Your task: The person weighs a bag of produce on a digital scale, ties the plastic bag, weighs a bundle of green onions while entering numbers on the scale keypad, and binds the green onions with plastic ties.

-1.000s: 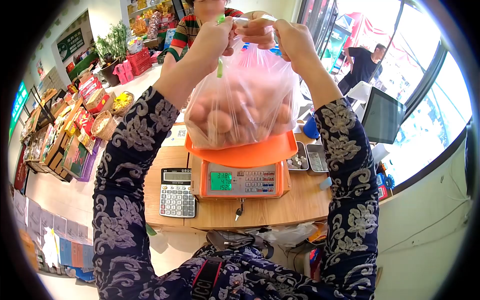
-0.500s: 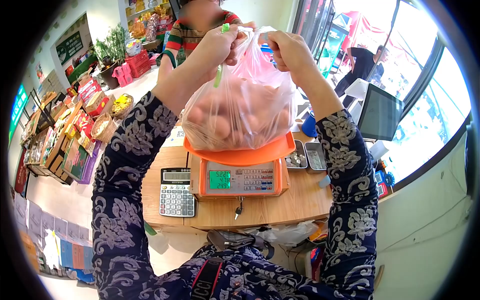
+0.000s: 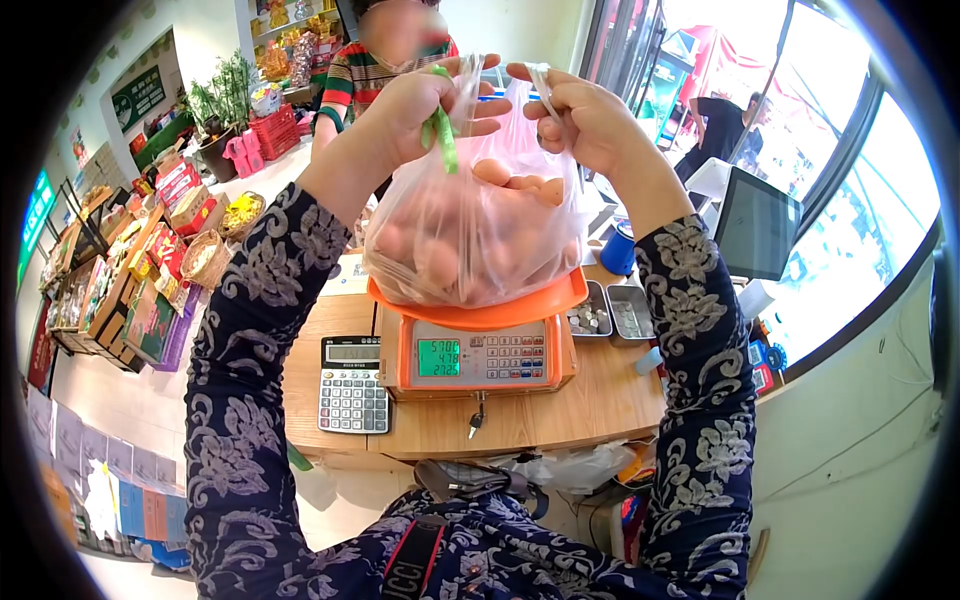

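A clear plastic bag full of brown, egg-like items rests on the orange tray of a scale, its mouth parted. My left hand has the left handle across its loosely spread fingers, with a green strip hanging by the palm. The right handle is pinched and looped in the curled fingers of my right hand. Below the tray, the scale's green display is lit. Several of the brown items show through the bag's opening.
A calculator lies left of the scale. Metal trays with coins, a blue cup and a dark screen are on the right. A person in a striped top stands across the counter. Another person is beyond, at right.
My hands have moved slightly lower, and the left fingers have spread. The bag's mouth has opened and it has settled on the tray. The other person's hand has left the handles. The display numbers have risen.
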`<state>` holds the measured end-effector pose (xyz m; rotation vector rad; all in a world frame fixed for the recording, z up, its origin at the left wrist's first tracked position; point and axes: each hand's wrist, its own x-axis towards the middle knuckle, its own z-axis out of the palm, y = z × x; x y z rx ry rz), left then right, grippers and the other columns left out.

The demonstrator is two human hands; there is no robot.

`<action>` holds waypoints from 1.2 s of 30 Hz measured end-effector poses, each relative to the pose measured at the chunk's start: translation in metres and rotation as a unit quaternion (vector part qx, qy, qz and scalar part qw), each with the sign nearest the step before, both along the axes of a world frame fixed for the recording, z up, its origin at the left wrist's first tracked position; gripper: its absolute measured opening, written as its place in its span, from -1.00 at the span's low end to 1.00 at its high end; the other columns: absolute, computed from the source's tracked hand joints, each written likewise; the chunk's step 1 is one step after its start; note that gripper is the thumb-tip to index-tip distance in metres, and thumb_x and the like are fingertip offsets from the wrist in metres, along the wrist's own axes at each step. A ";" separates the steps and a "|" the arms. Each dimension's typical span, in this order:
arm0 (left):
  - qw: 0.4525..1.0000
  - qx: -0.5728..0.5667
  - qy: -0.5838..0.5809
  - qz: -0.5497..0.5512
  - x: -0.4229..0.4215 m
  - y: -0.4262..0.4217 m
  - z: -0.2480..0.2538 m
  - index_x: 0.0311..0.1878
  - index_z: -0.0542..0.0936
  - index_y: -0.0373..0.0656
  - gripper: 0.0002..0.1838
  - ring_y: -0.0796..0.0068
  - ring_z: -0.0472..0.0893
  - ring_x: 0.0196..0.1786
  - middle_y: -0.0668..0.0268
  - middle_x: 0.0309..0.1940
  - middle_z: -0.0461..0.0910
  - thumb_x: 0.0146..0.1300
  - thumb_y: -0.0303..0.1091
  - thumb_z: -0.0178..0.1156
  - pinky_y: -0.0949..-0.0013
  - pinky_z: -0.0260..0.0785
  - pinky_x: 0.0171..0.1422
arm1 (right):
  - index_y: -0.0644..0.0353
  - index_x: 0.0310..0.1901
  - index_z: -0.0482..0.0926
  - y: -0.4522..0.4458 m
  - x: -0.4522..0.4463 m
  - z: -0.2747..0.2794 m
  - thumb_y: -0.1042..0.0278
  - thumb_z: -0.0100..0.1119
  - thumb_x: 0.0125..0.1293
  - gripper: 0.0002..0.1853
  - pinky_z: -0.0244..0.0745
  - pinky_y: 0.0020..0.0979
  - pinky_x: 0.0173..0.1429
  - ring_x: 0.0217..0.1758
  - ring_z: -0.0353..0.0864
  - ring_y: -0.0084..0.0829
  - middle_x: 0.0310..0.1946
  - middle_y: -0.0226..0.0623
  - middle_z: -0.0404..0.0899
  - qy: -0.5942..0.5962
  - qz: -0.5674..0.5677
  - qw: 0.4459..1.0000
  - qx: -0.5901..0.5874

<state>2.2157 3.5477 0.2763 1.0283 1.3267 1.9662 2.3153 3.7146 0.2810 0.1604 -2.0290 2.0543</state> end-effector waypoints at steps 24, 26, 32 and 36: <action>0.923 -0.218 0.316 -0.018 -0.035 0.003 0.001 -0.14 0.50 -0.23 -0.77 0.62 0.56 -0.29 0.37 -0.36 0.53 0.30 -0.26 0.05 0.55 0.48 -0.10 | 0.26 -0.44 0.50 0.014 -0.030 -0.016 0.30 0.11 0.15 -0.82 0.54 -0.29 -0.12 -0.38 0.59 -0.41 -0.51 -0.28 0.53 -0.074 0.003 0.997 -0.010; 0.942 -0.200 0.267 -0.021 -0.045 -0.005 -0.004 -0.12 0.49 -0.24 -0.72 0.64 0.52 -0.32 0.37 -0.31 0.51 0.31 -0.19 0.05 0.58 0.44 -0.24 | 0.22 -0.49 0.49 0.027 -0.048 -0.024 0.32 0.11 0.10 -0.85 0.51 -0.39 -0.29 -0.53 0.49 -0.45 -0.56 -0.33 0.49 -0.073 -0.042 0.995 -0.047; 0.985 -0.073 -0.089 -0.132 -0.056 -0.015 -0.032 -0.28 0.46 -0.14 -0.75 0.81 0.27 -0.60 0.53 -0.47 0.35 0.28 -0.14 0.09 0.75 0.00 -0.69 | 0.11 -0.61 0.41 0.049 -0.055 -0.043 0.41 0.11 -0.05 -0.90 0.17 -0.66 -0.62 -0.72 0.23 -0.63 -0.65 -0.47 0.42 -0.119 -0.107 0.967 -0.199; 0.983 -0.178 0.001 -0.052 -0.045 -0.012 -0.029 -0.24 0.46 -0.08 -0.73 0.82 0.08 -0.73 0.57 -0.66 0.23 0.20 -0.08 0.18 0.68 -0.17 -0.71 | -0.01 -0.64 0.37 0.040 -0.036 -0.032 0.36 0.10 0.03 -0.84 -0.08 -0.68 -0.67 -0.72 0.14 -0.74 -0.70 -0.59 0.32 -0.093 -0.027 0.988 -0.122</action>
